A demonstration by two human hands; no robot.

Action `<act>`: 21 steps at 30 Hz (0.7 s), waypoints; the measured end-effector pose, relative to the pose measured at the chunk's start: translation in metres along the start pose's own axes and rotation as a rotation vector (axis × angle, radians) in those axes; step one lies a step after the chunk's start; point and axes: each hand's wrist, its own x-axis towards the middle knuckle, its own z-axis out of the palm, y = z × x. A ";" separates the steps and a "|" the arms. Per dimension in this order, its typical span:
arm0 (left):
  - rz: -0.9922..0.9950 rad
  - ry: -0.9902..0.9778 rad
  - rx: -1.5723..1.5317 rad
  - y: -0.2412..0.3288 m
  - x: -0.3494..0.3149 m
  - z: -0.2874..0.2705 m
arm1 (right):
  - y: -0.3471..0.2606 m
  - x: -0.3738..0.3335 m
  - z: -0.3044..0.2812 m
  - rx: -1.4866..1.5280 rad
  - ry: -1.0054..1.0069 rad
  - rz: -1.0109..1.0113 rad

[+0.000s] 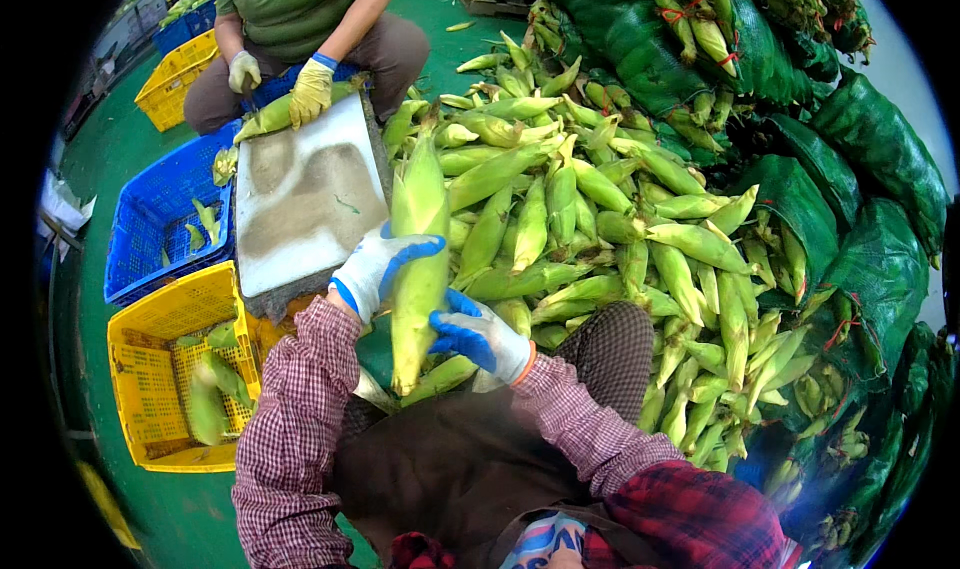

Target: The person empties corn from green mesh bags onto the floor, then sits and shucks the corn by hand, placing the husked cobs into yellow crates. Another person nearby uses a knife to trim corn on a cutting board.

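Green cob (pixel 420 269): I'm watching left hand (pixel 375 269) gripping its middle, right hand (pixel 478 337) clamping lower. Husk looking slick; it risks slipping onto board (pixel 300 204) edge.

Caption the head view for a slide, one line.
Left hand and right hand grip an ear of corn beside a corn pile.

Much of the corn work sits behind husks, gloves and the dark fisheye rim.

The held corn ear (pixel 420 259) keeps its kernels under green husk, and its lower tip hides behind the right hand (pixel 480 337). The left hand (pixel 375 267) covers part of its side. The co-worker (pixel 300 9) is cut off above the chest by the top edge. Net sacks (pixel 880 159) blur into the right rim; their contents cannot be told.
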 end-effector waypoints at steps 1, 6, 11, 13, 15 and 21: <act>0.032 0.073 0.130 0.000 0.000 -0.006 | -0.003 -0.002 -0.007 -0.043 0.007 0.001; 0.252 0.380 0.844 0.002 0.009 -0.036 | -0.007 -0.014 -0.087 0.073 0.645 -0.146; 0.233 0.538 1.162 0.005 0.014 -0.055 | -0.013 -0.011 -0.180 0.113 0.924 -0.203; 0.228 0.570 1.232 0.005 0.016 -0.058 | -0.010 -0.002 -0.198 0.103 0.928 -0.182; 0.156 0.598 1.293 0.007 0.017 -0.061 | -0.013 0.015 -0.207 0.099 0.964 -0.163; 0.085 0.564 1.593 0.002 0.025 -0.069 | -0.022 0.039 -0.203 0.044 1.144 -0.201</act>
